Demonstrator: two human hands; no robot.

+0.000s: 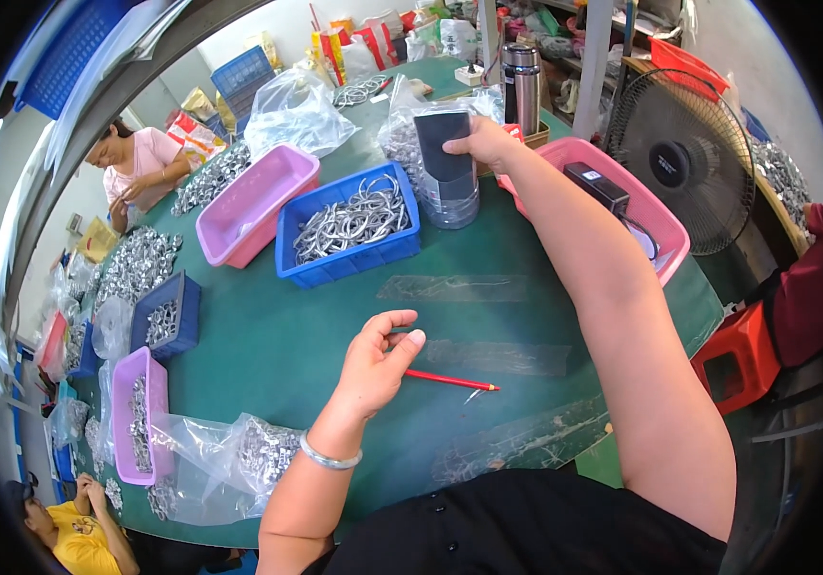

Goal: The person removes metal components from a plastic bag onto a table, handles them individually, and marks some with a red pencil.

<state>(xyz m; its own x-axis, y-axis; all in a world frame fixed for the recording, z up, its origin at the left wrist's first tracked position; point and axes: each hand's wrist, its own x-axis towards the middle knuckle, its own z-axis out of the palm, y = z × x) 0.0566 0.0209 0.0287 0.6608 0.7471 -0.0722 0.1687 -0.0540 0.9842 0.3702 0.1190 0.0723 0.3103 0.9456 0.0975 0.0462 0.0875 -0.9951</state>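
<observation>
The right forearm (570,225) hides part of the pink basin (572,151).

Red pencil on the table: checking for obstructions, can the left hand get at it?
Likely yes: the left hand looks empty, close beside the red pencil, and nothing lies over the pencil's visible length.

And there's the pencil (452,380) toward the table's (239,321) near edge, bin (352,265) of rings (359,218) behind, fan (668,163) beyond the right edge
</observation>
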